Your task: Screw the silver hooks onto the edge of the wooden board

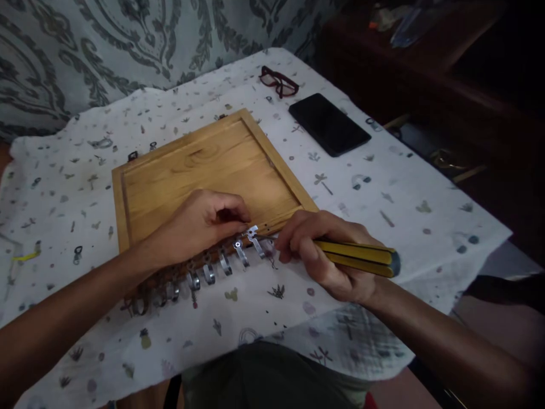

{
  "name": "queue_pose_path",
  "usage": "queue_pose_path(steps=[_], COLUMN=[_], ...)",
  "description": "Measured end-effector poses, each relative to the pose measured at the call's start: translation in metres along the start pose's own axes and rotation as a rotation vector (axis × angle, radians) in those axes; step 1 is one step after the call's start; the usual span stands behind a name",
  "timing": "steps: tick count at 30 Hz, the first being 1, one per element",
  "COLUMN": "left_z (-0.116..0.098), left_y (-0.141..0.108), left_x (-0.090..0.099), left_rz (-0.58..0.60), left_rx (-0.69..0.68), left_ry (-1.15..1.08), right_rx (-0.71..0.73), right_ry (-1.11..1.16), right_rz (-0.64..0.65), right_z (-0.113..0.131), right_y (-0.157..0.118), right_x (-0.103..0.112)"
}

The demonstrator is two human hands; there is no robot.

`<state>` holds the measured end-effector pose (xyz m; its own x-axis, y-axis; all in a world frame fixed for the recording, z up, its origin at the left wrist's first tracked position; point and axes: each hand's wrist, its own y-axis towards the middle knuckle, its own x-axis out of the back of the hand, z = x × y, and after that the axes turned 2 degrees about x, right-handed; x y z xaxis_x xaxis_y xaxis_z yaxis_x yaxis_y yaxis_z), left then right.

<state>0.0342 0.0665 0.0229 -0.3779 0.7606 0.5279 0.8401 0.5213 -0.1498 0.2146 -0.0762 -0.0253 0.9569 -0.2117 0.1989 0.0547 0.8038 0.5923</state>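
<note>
A framed wooden panel (191, 159) lies on the table, with a row of curved metal clips (208, 272) along its near edge. My left hand (208, 216) rests over that edge, thumb and index finger pinched beside the end metal clip (255, 241). Whatever is between those fingertips is too small to make out. A yellow-and-black handled screwdriver (357, 257) is in my closed right hand (327, 247), its handle end pointing right. The fingers of this hand are just right of the end clip and hide most of the shaft; the tip is not clear.
A patterned white cloth (409, 227) covers the table. Beyond the panel lie a black phone (330, 124) and dark red glasses (279, 82). A patterned wall or curtain (128, 45) stands behind, and dark furniture (426, 74) is at the right.
</note>
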Motion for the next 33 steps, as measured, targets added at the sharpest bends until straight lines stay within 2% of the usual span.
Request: queue_pose_path(steps=[6,15,30,33], left_z=[0.007,0.002,0.007,0.007], left_y=[-0.001,0.003,0.009,0.009], left_x=[-0.006,-0.005,-0.005,-0.005], left_rz=[0.048,0.108,0.122,0.148], left_rx=[0.0,-0.06,-0.226,-0.218], left_ry=[0.023,0.127,0.273,0.262], right_rx=[-0.023,0.012,-0.001,-0.003], right_ry=[-0.025,-0.018,-0.024,-0.017], right_rz=[0.024,0.023,0.027,0.023], right_z=[0.001,0.001,0.001,0.001], right_y=[-0.001,0.0,-0.001,-0.001], right_x=[0.004,0.002,0.002,0.002])
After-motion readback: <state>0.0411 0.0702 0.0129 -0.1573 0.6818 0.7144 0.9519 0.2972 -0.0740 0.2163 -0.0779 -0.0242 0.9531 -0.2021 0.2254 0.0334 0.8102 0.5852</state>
